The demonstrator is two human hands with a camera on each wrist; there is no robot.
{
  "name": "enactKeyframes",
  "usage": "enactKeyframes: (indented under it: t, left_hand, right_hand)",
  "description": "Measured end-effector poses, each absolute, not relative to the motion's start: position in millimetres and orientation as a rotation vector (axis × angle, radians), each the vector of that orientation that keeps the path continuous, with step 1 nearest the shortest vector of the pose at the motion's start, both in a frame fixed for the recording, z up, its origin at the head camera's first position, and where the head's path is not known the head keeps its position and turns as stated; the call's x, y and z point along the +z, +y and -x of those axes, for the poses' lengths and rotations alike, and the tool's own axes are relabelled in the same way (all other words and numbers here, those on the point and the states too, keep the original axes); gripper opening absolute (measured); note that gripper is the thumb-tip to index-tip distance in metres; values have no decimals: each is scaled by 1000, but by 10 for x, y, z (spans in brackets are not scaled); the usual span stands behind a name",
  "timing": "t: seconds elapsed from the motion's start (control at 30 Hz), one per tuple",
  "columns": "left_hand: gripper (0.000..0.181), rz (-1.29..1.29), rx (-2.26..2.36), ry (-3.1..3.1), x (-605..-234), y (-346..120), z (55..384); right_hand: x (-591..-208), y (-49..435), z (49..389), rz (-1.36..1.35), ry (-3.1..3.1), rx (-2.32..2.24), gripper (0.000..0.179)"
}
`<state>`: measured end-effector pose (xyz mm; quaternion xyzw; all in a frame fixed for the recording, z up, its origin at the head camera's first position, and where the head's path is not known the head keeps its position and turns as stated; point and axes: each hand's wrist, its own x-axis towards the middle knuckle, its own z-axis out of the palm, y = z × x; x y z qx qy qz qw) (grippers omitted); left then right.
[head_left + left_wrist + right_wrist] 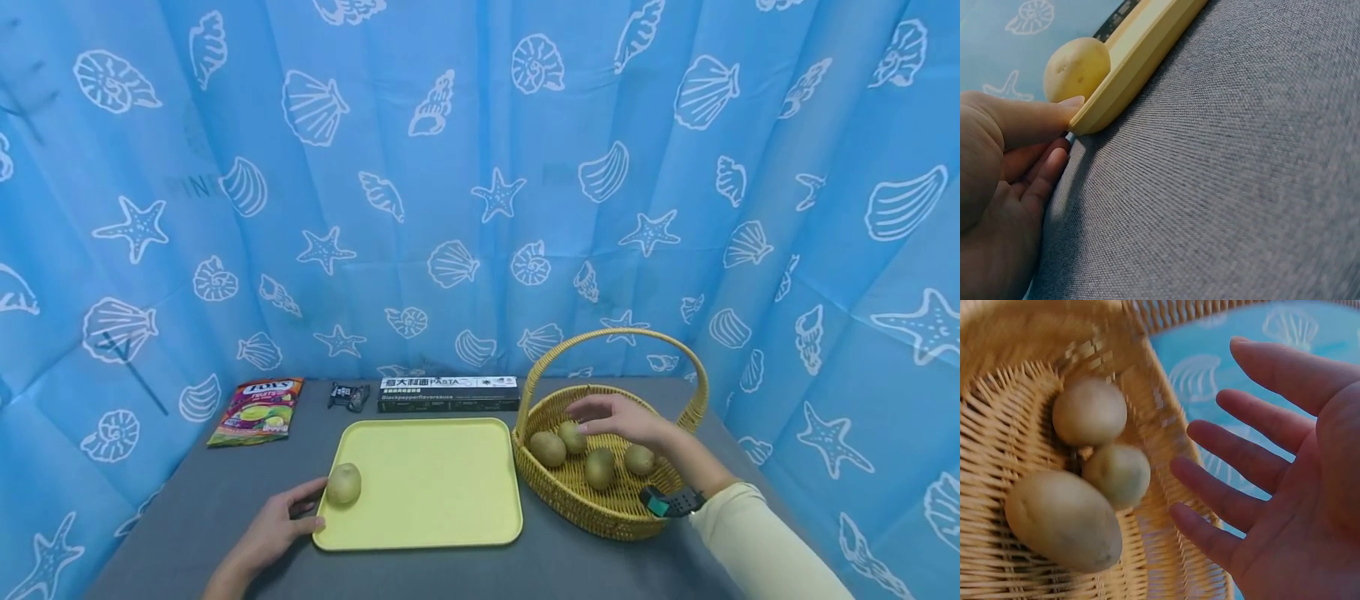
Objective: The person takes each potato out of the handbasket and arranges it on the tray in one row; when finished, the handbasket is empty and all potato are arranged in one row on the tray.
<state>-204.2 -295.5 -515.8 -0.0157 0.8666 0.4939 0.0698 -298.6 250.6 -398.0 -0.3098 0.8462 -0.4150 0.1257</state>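
Observation:
A yellow rectangular tray (pixel 435 483) lies on the grey cloth, with one potato (pixel 343 485) at its left edge. My left hand (pixel 270 525) pinches the tray's left rim; in the left wrist view the thumb (pixel 1041 119) presses on top and the other fingers are lower, beside the edge. Several potatoes, among them a larger oval one (pixel 1063 520), lie in a woven basket (pixel 570 508) with a tall handle. Over the back part of this basket, my right hand (pixel 618 417) is held with its fingers spread, holding nothing.
Behind the tray stands a black-and-white pasta box (pixel 450 395), with a small dark packet (pixel 348 396) to its left. A bright candy bag (pixel 257 412) lies at the back left. The basket's arched handle (pixel 615 333) rises beside my right forearm. A blue shell-print curtain (pixel 480 208) encloses the table.

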Motion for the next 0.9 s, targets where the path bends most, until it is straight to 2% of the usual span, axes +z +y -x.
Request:
enactKeyframes:
  t: [0.47, 0.7, 0.9]
  left_hand:
    - [67, 29, 1490, 2627, -5165, -2951, 2035]
    - [66, 57, 1488, 2620, -5168, -2940, 2037]
    - [66, 58, 1481, 2622, -5157, -2933, 2029]
  right_hand:
    - [-4239, 2427, 3276, 618, 2418, -1185, 52]
    - [-4387, 2293, 3351, 565, 2483, -990, 60]
    - [-4435, 2233, 3359, 521, 2604, -831, 58]
